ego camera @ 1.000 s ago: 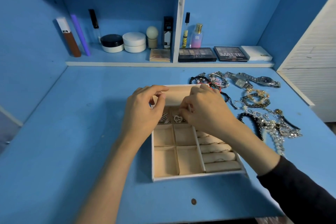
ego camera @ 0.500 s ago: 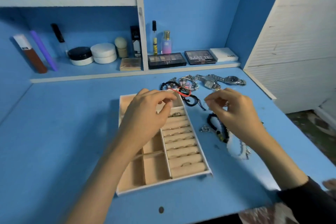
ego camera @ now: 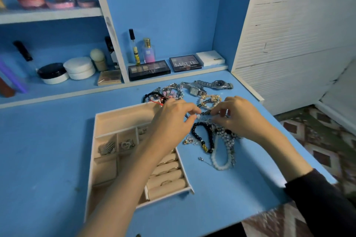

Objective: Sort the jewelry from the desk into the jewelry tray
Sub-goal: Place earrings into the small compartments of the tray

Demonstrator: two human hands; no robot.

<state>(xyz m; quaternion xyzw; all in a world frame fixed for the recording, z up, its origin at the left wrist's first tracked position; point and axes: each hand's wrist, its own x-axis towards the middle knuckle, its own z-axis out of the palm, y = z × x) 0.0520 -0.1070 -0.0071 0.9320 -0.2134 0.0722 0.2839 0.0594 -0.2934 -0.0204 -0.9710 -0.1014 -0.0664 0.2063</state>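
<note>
Two hands, left hand point(ego camera: 171, 119) and right hand point(ego camera: 240, 117), pinch a beaded bracelet point(ego camera: 205, 112).

a home vanity nook: blue desk point(ego camera: 48, 150), shelves point(ego camera: 50, 14) of cosmetics, eyeshadow palettes point(ego camera: 149, 69), perfume bottle point(ego camera: 149, 51).

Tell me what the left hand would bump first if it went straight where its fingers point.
Probably the dark bead bracelet just ahead of the left hand, then the right hand; depth is unclear.

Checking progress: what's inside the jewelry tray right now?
Silver pieces sit in two small compartments of the jewelry tray, rings on its right-hand rolls. The left arm covers the middle compartments.
</note>
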